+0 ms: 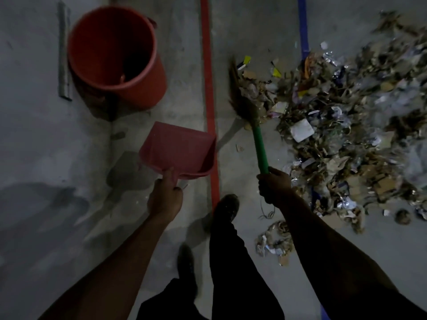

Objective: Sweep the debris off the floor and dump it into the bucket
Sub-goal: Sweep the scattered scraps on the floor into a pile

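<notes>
Nearest the camera, the person's dark trouser legs and two shoes stand on the grey concrete floor [57, 158], one foot stepping forward beside the red floor line [209, 88]. A small clump of scraps [275, 241] lies just right of the legs, apart from the main pile.

Next out, the left hand [165, 197] grips the handle of the pink dustpan [178, 151], fingers curled round it and thumb laid along the top. The pan looks raised off the floor and tilted, its mouth toward the red line, and nothing shows inside it. The right hand [275, 187] is closed round the green handle of the broom [248, 109], whose brown bristles reach the near-left edge of the debris pile [346, 125].

That pile of cardboard bits, paper and foil spreads wide across the right side, over a blue floor line [303, 31]. Farther off on the left stands the red bucket [115, 58], upright and well apart from the pile, with a grey metal bar [63, 51] lying just beside it.

The step in hand seems to be gathering: the bulk of the debris is still on the floor. The next move likely calls for setting the dustpan flat at the pile's edge, near the bristles, and drawing scraps into it before carrying it to the bucket.
</notes>
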A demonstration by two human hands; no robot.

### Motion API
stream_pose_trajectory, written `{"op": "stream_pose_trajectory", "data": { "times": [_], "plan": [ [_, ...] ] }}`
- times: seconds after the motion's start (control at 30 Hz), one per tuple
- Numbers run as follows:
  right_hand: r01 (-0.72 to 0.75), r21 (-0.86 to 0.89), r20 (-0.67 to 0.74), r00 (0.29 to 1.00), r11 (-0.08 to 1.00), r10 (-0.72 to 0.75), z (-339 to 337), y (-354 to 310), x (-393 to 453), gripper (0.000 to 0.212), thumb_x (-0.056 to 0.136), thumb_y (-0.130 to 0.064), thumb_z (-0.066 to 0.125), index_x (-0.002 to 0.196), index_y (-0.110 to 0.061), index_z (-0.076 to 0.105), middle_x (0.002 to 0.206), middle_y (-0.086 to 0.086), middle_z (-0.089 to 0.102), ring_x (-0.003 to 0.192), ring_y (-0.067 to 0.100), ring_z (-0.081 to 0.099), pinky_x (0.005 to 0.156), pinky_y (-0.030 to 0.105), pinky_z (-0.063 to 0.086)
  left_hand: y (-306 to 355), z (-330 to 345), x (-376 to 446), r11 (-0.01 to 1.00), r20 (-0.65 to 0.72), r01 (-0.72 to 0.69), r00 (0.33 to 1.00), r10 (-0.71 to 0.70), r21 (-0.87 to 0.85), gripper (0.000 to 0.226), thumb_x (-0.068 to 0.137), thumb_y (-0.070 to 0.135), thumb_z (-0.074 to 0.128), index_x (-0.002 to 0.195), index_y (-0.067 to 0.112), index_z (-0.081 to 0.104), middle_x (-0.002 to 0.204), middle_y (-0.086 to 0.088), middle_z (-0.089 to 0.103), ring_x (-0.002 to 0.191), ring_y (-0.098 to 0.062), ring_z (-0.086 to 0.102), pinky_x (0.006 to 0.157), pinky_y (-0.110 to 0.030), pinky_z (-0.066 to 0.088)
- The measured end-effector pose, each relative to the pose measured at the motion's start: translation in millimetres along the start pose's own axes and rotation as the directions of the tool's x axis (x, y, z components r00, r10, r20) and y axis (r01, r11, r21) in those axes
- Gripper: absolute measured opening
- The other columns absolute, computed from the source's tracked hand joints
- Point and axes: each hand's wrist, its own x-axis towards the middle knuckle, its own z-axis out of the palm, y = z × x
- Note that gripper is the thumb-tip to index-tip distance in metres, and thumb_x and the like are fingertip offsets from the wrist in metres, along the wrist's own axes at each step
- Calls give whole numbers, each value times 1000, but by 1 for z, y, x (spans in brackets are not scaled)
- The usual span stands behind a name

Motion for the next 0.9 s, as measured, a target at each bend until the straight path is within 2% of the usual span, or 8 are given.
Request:
{"op": "stream_pose_trajectory", "data": {
  "times": [0.1, 0.17, 0.3, 0.4, 0.47, 0.6, 0.7, 0.9],
  "plan": [
    [28, 99, -45, 999, 995, -24, 5, -6, -4, 57, 83, 5, 64, 138, -1, 48, 52, 8, 52, 38, 17, 48, 40, 24, 39, 16, -10, 9, 999, 13, -35, 999, 35, -5, 64, 91, 12, 47, 148, 33, 28, 126, -12, 54, 106, -33, 55, 91, -45, 46],
    [65, 111, -71, 996, 992, -57, 18, 1, -18, 61, 81, 2, 66, 139, -8, 51, 54, 6, 58, 39, 18, 50, 41, 25, 42, 22, -18, 15, 998, 19, -59, 998, 59, -19, 64, 91, 12, 46, 148, 33, 27, 124, -13, 54, 104, -34, 55, 90, -46, 47],
    [139, -102, 12, 990, 985, -139, 47, 24, -51, 71, 76, -10, 72, 142, -23, 50, 80, 8, 72, 51, 17, 64, 52, 27, 50, 24, -33, 29, 992, 58, -123, 991, 124, -23, 65, 90, 12, 48, 147, 35, 27, 122, -13, 54, 102, -34, 55, 89, -46, 47],
    [174, -246, 89, 984, 954, -156, 63, 12, -50, 70, 79, -12, 71, 144, -23, 47, 85, 1, 71, 48, 7, 66, 44, 16, 47, 24, -41, 42, 990, 72, -140, 988, 139, 17, 65, 90, 11, 50, 146, 36, 29, 128, -12, 53, 107, -34, 55, 89, -42, 45],
    [166, -275, 111, 984, 947, -140, 69, -7, -37, 69, 81, -9, 70, 145, -20, 46, 92, 7, 70, 42, 7, 63, 40, 16, 45, 26, -43, 50, 988, 56, -150, 987, 148, 33, 65, 90, 10, 50, 146, 34, 30, 129, -13, 53, 109, -35, 54, 89, -41, 43],
    [51, -155, 30, 998, 987, -47, 60, -37, 0, 69, 82, -4, 68, 145, -21, 45, 73, 15, 66, 40, 19, 57, 41, 24, 44, 33, -39, 63, 984, 29, -174, 985, 173, 40, 65, 89, 9, 53, 146, 30, 32, 125, -18, 55, 106, -38, 55, 84, -40, 42],
    [-1, 13, -14, 1000, 1000, 1, 43, -53, 24, 66, 83, 0, 65, 144, -16, 45, 49, 10, 56, 33, 18, 48, 38, 23, 39, 44, -30, 69, 987, 39, -147, 989, 144, 62, 66, 87, 11, 53, 146, 33, 32, 127, -16, 54, 107, -39, 54, 87, -43, 43],
    [17, 186, -61, 998, 982, -6, 13, -83, 53, 50, 81, 10, 62, 130, 3, 54, 64, 14, 53, 37, 18, 50, 38, 25, 42, 75, -11, 74, 989, 60, -146, 988, 144, 35, 65, 87, 12, 49, 144, 37, 30, 123, -14, 54, 98, -31, 53, 81, -38, 41]
  ]
}}
